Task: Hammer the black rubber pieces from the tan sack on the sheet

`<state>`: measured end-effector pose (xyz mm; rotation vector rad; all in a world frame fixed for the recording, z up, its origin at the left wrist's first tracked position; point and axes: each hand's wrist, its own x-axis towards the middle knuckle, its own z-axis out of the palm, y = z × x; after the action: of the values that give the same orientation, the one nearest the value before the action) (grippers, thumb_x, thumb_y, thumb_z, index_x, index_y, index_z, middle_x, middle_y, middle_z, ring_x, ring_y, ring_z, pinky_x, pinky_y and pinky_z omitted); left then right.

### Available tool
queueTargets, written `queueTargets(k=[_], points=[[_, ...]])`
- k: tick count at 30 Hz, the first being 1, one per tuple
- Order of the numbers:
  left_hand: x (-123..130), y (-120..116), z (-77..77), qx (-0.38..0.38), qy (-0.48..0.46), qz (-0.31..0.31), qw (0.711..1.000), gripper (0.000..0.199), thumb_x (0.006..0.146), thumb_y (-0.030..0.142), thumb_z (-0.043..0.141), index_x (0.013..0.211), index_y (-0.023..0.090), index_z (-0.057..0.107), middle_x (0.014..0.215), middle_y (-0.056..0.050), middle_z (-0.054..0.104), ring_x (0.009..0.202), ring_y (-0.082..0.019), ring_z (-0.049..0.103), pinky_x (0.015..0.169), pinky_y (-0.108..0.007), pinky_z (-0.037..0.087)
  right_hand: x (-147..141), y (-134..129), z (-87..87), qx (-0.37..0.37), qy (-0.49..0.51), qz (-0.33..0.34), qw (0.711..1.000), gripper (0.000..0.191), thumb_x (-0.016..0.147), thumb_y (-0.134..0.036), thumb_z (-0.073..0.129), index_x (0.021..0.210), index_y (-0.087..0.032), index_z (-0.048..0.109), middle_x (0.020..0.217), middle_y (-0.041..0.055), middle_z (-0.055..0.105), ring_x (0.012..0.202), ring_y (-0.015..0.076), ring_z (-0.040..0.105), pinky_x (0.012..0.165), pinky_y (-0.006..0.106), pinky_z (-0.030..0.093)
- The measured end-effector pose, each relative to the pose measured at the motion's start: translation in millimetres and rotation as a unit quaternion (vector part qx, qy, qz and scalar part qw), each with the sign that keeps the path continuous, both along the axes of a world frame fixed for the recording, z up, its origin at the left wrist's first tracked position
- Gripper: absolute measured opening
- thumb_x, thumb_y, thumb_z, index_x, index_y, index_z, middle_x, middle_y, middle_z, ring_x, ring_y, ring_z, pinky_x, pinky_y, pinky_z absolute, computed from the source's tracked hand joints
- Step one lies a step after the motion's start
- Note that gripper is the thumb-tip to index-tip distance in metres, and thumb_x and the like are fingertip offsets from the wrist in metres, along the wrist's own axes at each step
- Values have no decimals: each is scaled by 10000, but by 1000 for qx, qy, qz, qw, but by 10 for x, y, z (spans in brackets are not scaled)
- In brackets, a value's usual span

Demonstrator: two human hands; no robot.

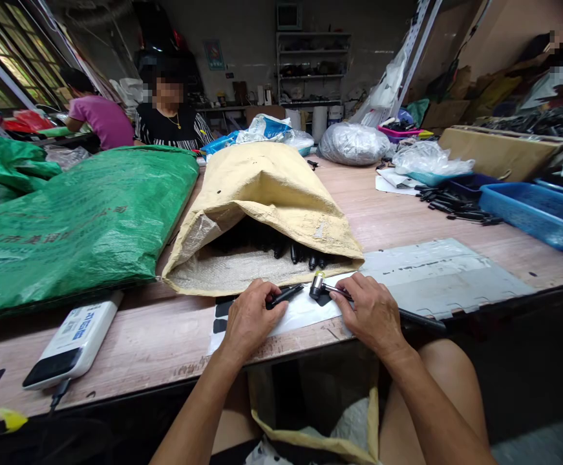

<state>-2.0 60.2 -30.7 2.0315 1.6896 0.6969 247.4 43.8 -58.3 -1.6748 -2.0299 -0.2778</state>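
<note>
My left hand (252, 316) is closed on a slim black pen-shaped part (286, 296), its tapered end pointing right. My right hand (371, 310) grips a small hammer (318, 284) with a shiny metal head, one dark face and one yellowish face. The hammer's dark handle passes under my palm and comes out to the right. Its head is just right of the part's tip. Below both lies a white sheet (286, 321) with black patches. Just beyond, a yellow woven sack (281, 187) lies with its mouth facing me, several black parts (295, 252) inside.
A green sack (82, 219) and a white power bank (74, 341) with a cable are at left. Rightward lie a grey board (446, 278), loose black parts (450, 205) and a blue tray (538, 210). Another open sack (373, 420) is between my knees. Two people sit across the table.
</note>
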Motion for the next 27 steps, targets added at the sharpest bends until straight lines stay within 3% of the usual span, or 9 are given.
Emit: queueTargets(k=[5, 9, 13, 18, 24, 27], points=[[-86, -54, -88, -16, -79, -37, 996, 139, 791, 255, 713, 928, 237, 698, 927, 14, 643, 783, -157, 558, 707, -284, 405, 7, -25, 47, 22, 3, 28, 999, 173, 988, -344, 544, 932, -220, 650, 882, 26, 651, 859, 192, 583, 768, 326, 365], [-109, -51, -138, -13, -109, -37, 993, 152, 770, 248, 742, 919, 237, 715, 884, 12, 634, 800, -164, 558, 711, -283, 403, -113, -136, 179, 65, 107, 62, 990, 205, 1006, -308, 516, 1132, -239, 661, 981, 30, 686, 890, 168, 638, 779, 291, 440], [-91, -41, -149, -10, -114, -29, 993, 134, 749, 227, 760, 880, 229, 732, 835, 14, 621, 791, -162, 559, 710, -282, 400, -345, -238, 346, 26, 197, 140, 970, 259, 1002, -269, 514, 1227, -261, 642, 1047, 38, 695, 923, 165, 657, 811, 281, 493], [-88, -44, -152, -8, -119, -35, 992, 104, 756, 221, 771, 859, 225, 756, 812, 18, 616, 755, -149, 544, 687, -277, 382, -568, -303, 372, 16, 172, 174, 970, 329, 1002, -238, 509, 1312, -269, 617, 983, 37, 682, 854, 150, 646, 782, 263, 500], [-83, -43, -132, 4, -122, -38, 992, 65, 759, 226, 770, 738, 197, 716, 734, 31, 552, 704, -133, 514, 641, -266, 350, -646, -335, 253, 0, 88, 147, 985, 338, 1014, -230, 471, 1302, -281, 640, 878, 27, 659, 750, 124, 618, 675, 228, 446], [-81, -51, -117, 4, -119, -40, 992, 54, 760, 223, 762, 811, 213, 745, 776, 21, 594, 742, -146, 539, 669, -268, 373, -599, -314, 269, -1, 75, 126, 989, 347, 1009, -233, 467, 1297, -298, 650, 879, 27, 668, 759, 128, 624, 671, 232, 439]])
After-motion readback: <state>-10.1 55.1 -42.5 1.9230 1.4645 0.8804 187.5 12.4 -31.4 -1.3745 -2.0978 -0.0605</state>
